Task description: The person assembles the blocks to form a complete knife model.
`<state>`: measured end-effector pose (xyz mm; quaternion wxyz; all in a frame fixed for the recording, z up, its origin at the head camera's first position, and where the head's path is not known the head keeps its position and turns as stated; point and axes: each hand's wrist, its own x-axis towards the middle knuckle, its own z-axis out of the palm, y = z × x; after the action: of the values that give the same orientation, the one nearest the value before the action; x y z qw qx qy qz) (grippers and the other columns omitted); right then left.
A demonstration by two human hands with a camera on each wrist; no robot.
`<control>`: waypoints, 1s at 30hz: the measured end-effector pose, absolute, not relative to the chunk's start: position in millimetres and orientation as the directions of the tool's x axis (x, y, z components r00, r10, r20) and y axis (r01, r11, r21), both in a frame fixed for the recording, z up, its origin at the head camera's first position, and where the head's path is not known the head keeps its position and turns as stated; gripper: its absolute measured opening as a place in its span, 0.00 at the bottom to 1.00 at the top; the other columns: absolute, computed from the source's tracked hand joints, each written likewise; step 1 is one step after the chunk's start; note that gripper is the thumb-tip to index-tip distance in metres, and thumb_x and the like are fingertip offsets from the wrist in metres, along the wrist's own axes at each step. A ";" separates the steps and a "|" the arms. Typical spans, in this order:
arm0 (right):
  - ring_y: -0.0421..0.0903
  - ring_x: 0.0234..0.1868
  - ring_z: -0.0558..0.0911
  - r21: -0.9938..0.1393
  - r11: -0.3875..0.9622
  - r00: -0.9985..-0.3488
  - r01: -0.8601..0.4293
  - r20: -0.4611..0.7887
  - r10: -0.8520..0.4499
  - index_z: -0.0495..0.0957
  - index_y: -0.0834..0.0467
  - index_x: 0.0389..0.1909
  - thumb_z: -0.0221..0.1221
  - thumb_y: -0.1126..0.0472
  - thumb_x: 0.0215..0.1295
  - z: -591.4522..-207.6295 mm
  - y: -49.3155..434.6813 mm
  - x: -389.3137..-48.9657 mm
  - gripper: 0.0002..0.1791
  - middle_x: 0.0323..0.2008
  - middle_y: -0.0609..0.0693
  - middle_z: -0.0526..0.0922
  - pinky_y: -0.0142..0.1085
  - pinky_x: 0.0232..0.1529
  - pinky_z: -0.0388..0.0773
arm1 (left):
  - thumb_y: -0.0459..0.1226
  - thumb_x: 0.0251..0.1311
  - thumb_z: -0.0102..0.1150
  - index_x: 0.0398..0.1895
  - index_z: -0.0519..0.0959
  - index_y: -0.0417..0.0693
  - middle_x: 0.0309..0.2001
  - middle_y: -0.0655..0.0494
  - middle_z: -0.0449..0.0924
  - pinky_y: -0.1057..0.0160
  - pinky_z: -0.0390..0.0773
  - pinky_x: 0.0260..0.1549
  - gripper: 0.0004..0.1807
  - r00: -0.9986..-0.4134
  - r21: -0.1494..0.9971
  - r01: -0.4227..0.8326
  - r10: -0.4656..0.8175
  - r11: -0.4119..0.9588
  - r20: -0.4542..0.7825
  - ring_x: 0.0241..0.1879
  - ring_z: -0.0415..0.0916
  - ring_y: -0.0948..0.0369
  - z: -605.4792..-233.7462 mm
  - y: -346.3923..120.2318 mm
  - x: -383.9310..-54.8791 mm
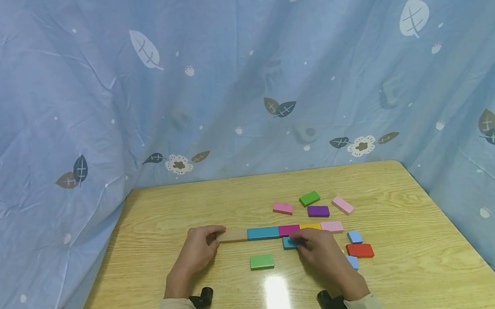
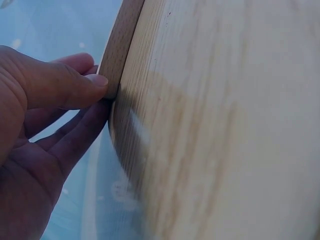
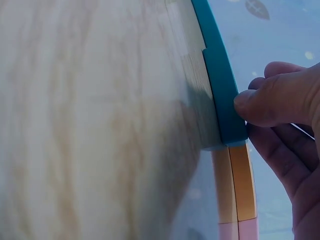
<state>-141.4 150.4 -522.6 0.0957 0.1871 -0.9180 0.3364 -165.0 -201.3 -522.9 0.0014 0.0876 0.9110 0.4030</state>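
Note:
A row of flat blocks runs across the table: a plain wooden block (image 1: 233, 236), a long blue block (image 1: 263, 233), a magenta block (image 1: 288, 230), a yellow block (image 1: 310, 226) and a pale pink block (image 1: 332, 227). At the row's left end, my left hand (image 1: 198, 251) pinches the end of the wooden block, thumb on its near side (image 2: 117, 50). My right hand (image 1: 324, 249) pinches a short blue block (image 1: 289, 243) close in front of the magenta block. In the right wrist view my thumb presses the short blue block (image 3: 223, 100); its far side is hidden.
Between the hands, nearer me, lies a light green block (image 1: 262, 262). Behind the row are pink (image 1: 283, 208), green (image 1: 309, 199), purple (image 1: 318, 211) and pale pink (image 1: 343, 205) blocks. Right of my right hand lie a red block (image 1: 359, 250) and light blue blocks (image 1: 355, 237). A patterned curtain hangs behind.

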 end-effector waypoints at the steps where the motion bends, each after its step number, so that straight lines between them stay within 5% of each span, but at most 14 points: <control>1: 0.46 0.50 0.93 -0.583 0.704 -0.913 -0.406 0.299 -0.279 0.93 0.56 0.46 0.75 0.78 0.59 -522.3 150.5 -141.4 0.19 0.46 0.46 0.94 0.47 0.55 0.92 | 0.19 0.66 0.67 0.59 0.90 0.45 0.56 0.52 0.91 0.50 0.88 0.60 0.22 -0.984 0.734 0.160 0.162 0.660 0.069 0.60 0.87 0.53 -522.8 -201.2 -165.0; 30: 0.45 0.49 0.92 -0.549 0.730 -0.912 -0.407 0.289 -0.291 0.92 0.55 0.48 0.76 0.74 0.61 -520.0 151.3 -143.2 0.17 0.46 0.45 0.94 0.46 0.55 0.91 | 0.20 0.67 0.67 0.60 0.90 0.45 0.58 0.51 0.91 0.47 0.87 0.63 0.22 -0.985 0.734 0.155 0.157 0.661 0.067 0.63 0.86 0.49 -521.1 -200.6 -163.8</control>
<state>-143.2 151.3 -520.0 0.0919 0.1883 -0.9255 0.3154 -163.8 -200.6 -521.1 0.0009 0.0855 0.9113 0.4027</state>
